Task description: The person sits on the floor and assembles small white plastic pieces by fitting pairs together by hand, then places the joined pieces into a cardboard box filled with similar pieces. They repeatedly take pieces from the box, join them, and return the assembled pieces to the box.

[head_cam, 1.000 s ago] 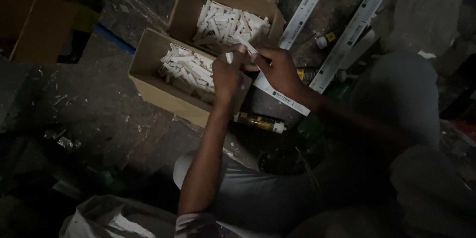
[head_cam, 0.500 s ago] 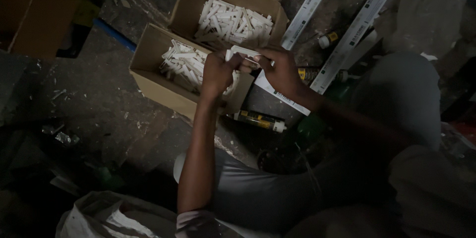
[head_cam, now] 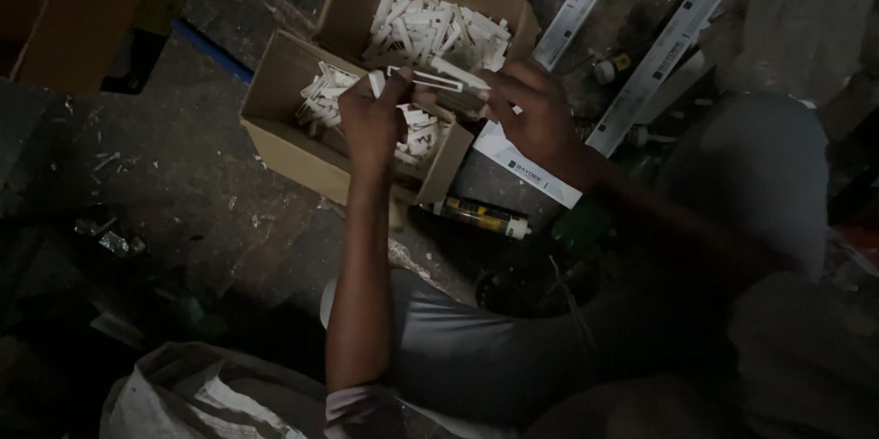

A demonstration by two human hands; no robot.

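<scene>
Here, left hand (head_cam: 371, 123) and right hand (head_cam: 540, 119), fingers pinched, share a white plastic strip (head_cam: 430, 79) above a cardboard box (head_cam: 284, 141).

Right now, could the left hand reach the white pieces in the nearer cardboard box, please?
Probably yes: the left hand hovers right above the nearer cardboard box, which is open-topped, though it already grips one end of a white piece.

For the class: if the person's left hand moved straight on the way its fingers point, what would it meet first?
Probably the right hand: the left hand points across the slim white piece both hold. Depth is unclear.
</scene>
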